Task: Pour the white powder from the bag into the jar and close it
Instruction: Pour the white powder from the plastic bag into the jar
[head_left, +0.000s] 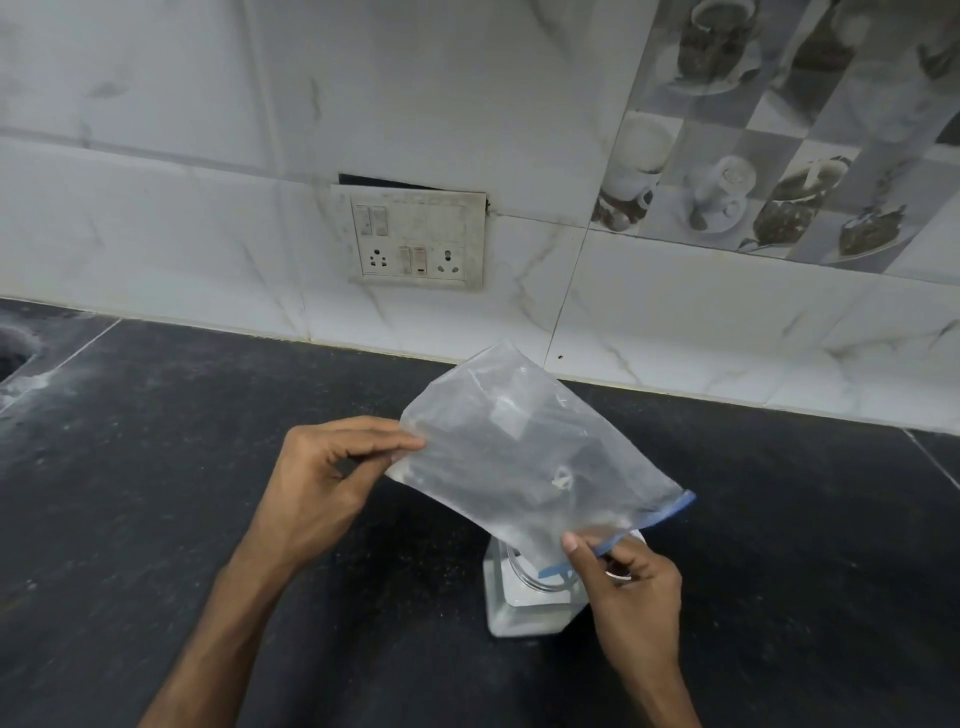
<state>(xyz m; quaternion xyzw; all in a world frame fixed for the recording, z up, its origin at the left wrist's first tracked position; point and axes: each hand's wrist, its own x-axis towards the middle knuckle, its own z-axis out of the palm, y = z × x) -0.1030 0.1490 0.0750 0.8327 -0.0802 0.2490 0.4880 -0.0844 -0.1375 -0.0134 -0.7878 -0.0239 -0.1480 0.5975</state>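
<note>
A clear plastic zip bag with a blue seal strip is held tilted, mouth down, over an open clear jar that stands on the dark counter. The bag looks nearly empty, with only a thin white film and a few clumps inside. White powder fills the jar's lower part. My left hand pinches the bag's raised bottom edge. My right hand pinches the blue mouth edge just above the jar's rim and hides part of the jar. No lid is in view.
The black stone counter stretches around the jar, dusted with white specks. A white tiled wall with a switch-and-socket plate rises behind. A dusty round opening sits at the far left edge.
</note>
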